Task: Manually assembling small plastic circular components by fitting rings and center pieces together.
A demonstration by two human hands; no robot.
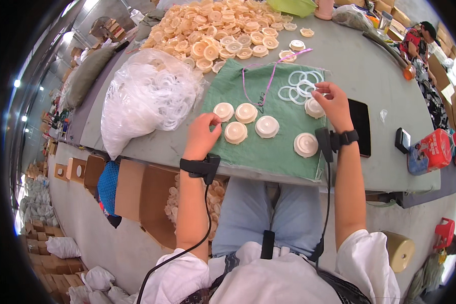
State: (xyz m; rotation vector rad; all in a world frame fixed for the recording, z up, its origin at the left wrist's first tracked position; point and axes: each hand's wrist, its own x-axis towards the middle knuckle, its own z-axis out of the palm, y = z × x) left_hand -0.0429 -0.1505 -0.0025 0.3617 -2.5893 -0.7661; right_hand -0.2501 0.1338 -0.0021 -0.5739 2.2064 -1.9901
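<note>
My left hand (201, 136) is held with bent fingers beside a cream round plastic cap (223, 111), thumb and forefinger slightly apart and nothing visible between them. Thumb and forefinger of my right hand (335, 105) close on the edge of a white ring (305, 88), part of a cluster of several thin rings. Just under that hand lies another cap (314, 108), partly covered by it. More caps rest on the green cloth (283, 157), among them one at its front right (305, 145) and one near the middle (267, 126).
A large heap of cream caps (213, 25) covers the table's far side. Left of the cloth sits a clear bag of rings (142, 96). A pink ribbon (270, 83) crosses the cloth. To the right are a black tablet (358, 126) and a red-labelled jar (430, 152).
</note>
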